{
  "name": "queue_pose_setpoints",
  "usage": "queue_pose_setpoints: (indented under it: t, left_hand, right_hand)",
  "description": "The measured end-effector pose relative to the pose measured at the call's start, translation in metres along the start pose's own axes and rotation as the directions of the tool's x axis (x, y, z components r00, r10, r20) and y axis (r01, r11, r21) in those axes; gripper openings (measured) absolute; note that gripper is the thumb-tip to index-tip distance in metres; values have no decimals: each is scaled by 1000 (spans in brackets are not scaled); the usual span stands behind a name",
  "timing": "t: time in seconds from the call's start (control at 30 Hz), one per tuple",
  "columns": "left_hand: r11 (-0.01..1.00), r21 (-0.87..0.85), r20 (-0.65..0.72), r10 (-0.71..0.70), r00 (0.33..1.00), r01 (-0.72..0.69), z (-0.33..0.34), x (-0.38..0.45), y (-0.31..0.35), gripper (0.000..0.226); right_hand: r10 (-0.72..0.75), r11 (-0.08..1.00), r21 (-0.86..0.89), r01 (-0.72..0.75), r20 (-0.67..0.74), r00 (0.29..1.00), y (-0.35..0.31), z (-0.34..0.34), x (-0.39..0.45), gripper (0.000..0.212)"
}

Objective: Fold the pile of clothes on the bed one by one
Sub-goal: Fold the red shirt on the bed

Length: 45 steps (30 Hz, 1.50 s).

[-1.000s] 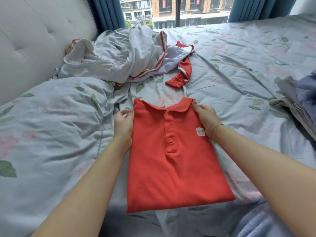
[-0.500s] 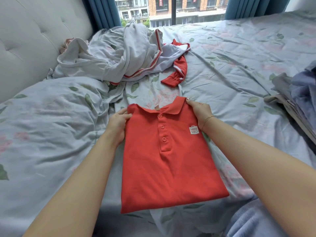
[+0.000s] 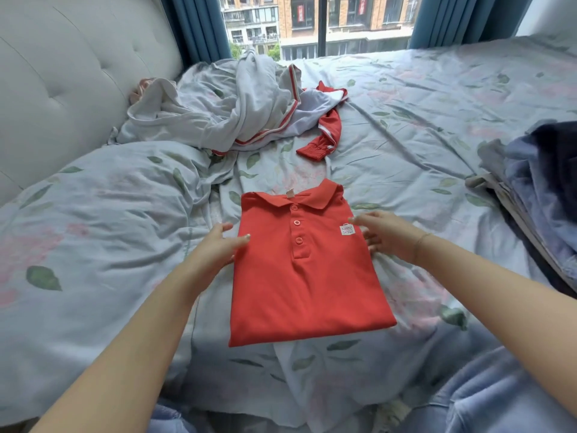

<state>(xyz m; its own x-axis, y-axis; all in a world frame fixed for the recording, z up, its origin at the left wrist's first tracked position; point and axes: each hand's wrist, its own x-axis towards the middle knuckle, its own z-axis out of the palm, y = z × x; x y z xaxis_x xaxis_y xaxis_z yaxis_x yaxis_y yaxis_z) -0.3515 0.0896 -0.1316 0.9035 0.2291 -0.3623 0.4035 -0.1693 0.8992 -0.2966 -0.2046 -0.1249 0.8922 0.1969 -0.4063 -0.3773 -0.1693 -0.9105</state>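
Red polo shirt: lying folded, collar up, on the bed. Left hand touching its left edge, fingers loosely spread. Right hand hovering at its right edge, fingers spread. Clothes pile lying beyond the shirt.

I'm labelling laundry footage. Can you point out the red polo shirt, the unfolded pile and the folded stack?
red polo shirt (image 3: 299, 292): head view, lower front.
unfolded pile (image 3: 218, 120): head view, grey garment.
folded stack (image 3: 537, 170): head view, blue fabric.

Soft window daylight, wide-angle edge distortion
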Motion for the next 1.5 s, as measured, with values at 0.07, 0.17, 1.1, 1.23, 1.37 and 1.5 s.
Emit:
queue_pose_setpoints:
  t: [0.07,0.17,1.1,1.23,1.37,1.5]
  left_hand:
    - [999,32,-15,17,1000,-16,-6,-27,-3,54]
    - [998,58,0,-11,1000,11,-7,-66,-17,48]
    - [874,-366,227,-249,942,319,26,-57,-3,33]
    - [878,-390,209,-210,955,278,33,-49,3,28]
    - [828,-483,242,-186,952,285,31,-54,10,31]
    - [838,-515,210,-82,974,182,38,-72,34,13]
  right_hand:
    - [5,1000,-17,-4,32,999,7,-9,-20,8]
    - [-6,1000,7,6,-34,999,23,-16,-47,42]
    - [101,934,316,-165,208,973,25,31,-36,27]
    - [33,960,272,-62,109,994,27,37,-29,17]
    - [129,948,270,-170,161,978,21,27,-28,9]
    - [88,933,325,-156,214,973,-1,5,-43,13]
